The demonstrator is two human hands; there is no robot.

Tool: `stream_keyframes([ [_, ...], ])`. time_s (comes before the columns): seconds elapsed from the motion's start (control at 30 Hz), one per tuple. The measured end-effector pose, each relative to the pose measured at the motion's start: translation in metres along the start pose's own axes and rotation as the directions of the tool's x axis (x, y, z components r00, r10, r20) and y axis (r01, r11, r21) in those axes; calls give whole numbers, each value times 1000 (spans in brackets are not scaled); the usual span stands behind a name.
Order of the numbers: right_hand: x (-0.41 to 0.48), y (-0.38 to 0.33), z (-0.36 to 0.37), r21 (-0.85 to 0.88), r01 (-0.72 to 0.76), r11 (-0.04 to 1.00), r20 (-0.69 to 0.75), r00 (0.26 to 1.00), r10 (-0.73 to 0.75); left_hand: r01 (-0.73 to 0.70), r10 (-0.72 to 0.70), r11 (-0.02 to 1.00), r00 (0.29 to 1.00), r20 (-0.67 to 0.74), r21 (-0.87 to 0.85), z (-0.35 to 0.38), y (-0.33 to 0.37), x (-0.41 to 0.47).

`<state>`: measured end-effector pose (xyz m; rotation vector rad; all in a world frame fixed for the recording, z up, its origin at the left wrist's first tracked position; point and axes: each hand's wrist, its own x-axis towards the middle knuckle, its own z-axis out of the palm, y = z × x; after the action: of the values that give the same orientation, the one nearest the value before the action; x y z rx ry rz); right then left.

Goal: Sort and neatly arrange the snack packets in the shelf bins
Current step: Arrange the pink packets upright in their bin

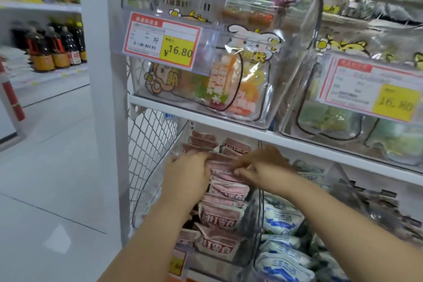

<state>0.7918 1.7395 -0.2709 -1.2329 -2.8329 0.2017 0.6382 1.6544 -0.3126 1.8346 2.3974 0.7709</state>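
Several pink-red snack packets point(219, 214) stand in a row inside a clear bin point(158, 181) on the lower shelf. My left hand point(186, 175) presses against the left side of the row, its fingers curled onto a packet's top edge. My right hand point(261, 167) pinches the top edge of a pink packet from the right, thumb and fingers closed on it. The bin to the right holds blue-and-white packets point(281, 215).
Clear bins with yellow 16.80 price tags point(177, 51) sit on the upper shelf point(206, 119), holding orange and green packets. A white upright post point(103, 98) and wire mesh side point(151, 135) bound the shelf at left. Sauce bottles point(52, 46) stand across the aisle.
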Motion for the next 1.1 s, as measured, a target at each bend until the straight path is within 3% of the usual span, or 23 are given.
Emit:
stream_keyframes([
  [0.07, -11, 11, -1, 124, -51, 991, -129, 989, 67, -43, 44, 998, 999, -23, 56, -1, 4, 8],
  [0.13, -21, 21, 4, 214, -84, 973, -213, 968, 131, -87, 80, 991, 995, 64, 106, 2, 10, 21],
  [0.27, -34, 33, 25, 297, -52, 953, -295, 945, 143, -90, 32, 981, 950, 311, 174, 22, 22, 53],
  [0.43, -31, 41, 30, 369, -28, 929, -296, 944, 146, -109, -16, 963, 890, 455, 247, 35, 33, 79],
  [0.57, -30, 46, 31, 369, -9, 929, -296, 947, 127, -93, -41, 954, 902, 431, 285, 43, 48, 80],
  [0.73, -30, 48, 32, 409, 26, 912, -314, 943, 114, -55, -27, 979, 921, 389, 198, 50, 57, 72],
  [0.83, -30, 47, 34, 443, 12, 896, -292, 947, 132, -81, -20, 980, 869, 494, 181, 53, 57, 60],
  [0.97, -33, 46, 36, 488, 6, 873, -280, 948, 151, -211, 121, 973, 818, 562, 97, 47, 50, 60],
  [1.03, -35, 46, 35, 500, 6, 866, -271, 951, 150, -234, 176, 970, 866, 468, 69, 36, 48, 58],
  [1.1, -36, 47, 34, 510, 3, 860, -262, 953, 153, -206, 180, 976, 946, 270, 68, 27, 44, 59],
])
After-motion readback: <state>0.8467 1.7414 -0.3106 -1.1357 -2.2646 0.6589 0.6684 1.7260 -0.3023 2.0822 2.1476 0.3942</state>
